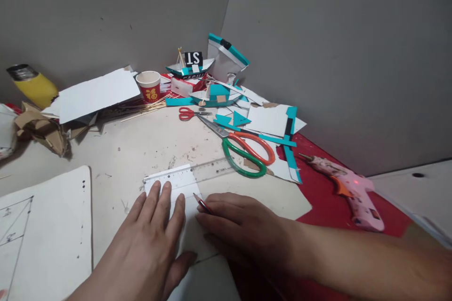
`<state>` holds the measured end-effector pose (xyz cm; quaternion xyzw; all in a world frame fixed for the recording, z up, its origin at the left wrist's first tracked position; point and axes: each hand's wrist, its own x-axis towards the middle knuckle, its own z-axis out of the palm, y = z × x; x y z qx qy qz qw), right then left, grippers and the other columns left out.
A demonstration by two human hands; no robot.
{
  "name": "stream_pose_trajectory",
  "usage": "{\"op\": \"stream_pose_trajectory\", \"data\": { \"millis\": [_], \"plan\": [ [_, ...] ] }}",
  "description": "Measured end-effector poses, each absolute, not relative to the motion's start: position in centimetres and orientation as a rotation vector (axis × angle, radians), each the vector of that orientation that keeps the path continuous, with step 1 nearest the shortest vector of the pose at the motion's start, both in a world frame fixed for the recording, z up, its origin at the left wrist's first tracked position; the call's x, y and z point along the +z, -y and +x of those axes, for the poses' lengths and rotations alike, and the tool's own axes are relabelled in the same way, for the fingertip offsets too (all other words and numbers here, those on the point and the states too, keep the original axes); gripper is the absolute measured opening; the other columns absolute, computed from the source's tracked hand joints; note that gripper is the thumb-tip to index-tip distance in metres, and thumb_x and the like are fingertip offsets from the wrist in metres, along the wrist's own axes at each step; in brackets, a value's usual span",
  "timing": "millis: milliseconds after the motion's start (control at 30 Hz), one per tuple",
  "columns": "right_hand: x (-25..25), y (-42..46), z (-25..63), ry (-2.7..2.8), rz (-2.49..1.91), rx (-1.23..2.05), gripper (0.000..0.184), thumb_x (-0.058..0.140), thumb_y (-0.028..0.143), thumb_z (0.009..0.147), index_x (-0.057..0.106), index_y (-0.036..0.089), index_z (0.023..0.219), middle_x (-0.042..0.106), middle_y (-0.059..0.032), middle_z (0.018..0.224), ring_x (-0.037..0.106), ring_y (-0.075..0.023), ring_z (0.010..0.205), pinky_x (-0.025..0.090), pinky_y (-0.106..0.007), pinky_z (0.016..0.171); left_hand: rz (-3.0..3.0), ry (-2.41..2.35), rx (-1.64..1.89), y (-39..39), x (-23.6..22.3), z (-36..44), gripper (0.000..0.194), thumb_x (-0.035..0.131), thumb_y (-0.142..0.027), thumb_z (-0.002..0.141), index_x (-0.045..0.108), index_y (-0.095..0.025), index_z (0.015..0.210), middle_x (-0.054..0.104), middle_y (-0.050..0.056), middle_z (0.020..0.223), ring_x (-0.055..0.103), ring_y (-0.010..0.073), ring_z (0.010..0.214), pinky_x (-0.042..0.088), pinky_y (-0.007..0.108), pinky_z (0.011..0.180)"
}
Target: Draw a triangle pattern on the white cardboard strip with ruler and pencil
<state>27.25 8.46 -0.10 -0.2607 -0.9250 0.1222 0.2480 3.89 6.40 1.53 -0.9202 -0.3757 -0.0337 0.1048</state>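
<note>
Left fingers point(153, 200): stretched out, a little apart, gripping nothing; they lie on the white paper point(187, 190), and the longer ones reach up to the clear ruler point(212, 168).
Left hand point(151, 230): palm down, back facing up, with the thumb poking out toward the right hand.
Left arm: comes up from the bottom edge, leaning to the right.
Right fingers point(215, 217): closed, pinching a pencil point(202, 203).
Right hand point(243, 218): low, turned a bit on its side, knuckles up, just beside the paper.
Right arm point(339, 249): bare, stretched in from the right edge.
Pencil tip: points up and left, just below the ruler; I cannot tell if it touches the paper.
Paper: between the two hands, on the table point(123, 150), partly under the left hand.
Ruler: lies across the top of the paper and sticks out to the right, toward the big scissors point(221, 132) with green and orange handles.
Drawing sheet point(63, 225): left of the left hand, with dark lines on it.
Glue gun point(356, 188): pink, well off to the right.
Boats: two little ones, at the back, point(215, 99) blue and white.
</note>
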Motion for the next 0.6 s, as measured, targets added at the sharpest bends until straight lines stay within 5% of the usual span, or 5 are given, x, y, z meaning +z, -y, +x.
{"op": "stream_pose_trajectory", "data": {
  "millis": [167, 333, 600],
  "plan": [
    [0.8, -10.1, 29.0, 2.501, -0.668, 0.34, 0.02, 0.048, 0.02, 0.097, 0.058, 0.017, 0.115, 0.07, -0.0088, 0.097, 0.064, -0.02, 0.09, 0.053, -0.036, 0.083, -2.695, 1.035, -0.15, -6.7, 1.4, 3.5, 0.067, 0.067, -0.051, 0.078, 0.063, -0.007, 0.128, 0.057, 0.031, 0.135, 0.058, 0.0472, 0.12, 0.058, 0.056, 0.086],
    [0.4, -12.3, 33.0, 2.327, -1.12, -0.186, 0.025, 0.058, 0.02, 0.092, 0.056, 0.017, 0.118, 0.07, -0.0137, 0.108, 0.06, -0.0289, 0.105, 0.049, -0.047, 0.089, -2.694, 1.036, -0.19, -6.9, 0.8, 3.1, 0.064, 0.063, -0.053, 0.082, 0.062, -0.013, 0.131, 0.057, 0.025, 0.138, 0.056, 0.0447, 0.124, 0.058, 0.055, 0.089],
    [0.3, -14.3, 35.5, 2.384, -1.382, -0.086, 0.017, 0.054, 0.025, 0.095, 0.061, 0.017, 0.11, 0.066, -0.0117, 0.098, 0.065, -0.0246, 0.084, 0.054, -0.036, 0.069, -2.699, 1.089, -0.146, -6.5, 1.4, 3.7, 0.066, 0.067, -0.051, 0.078, 0.065, -0.007, 0.127, 0.057, 0.031, 0.134, 0.056, 0.0487, 0.121, 0.057, 0.057, 0.087]
  ]
}}
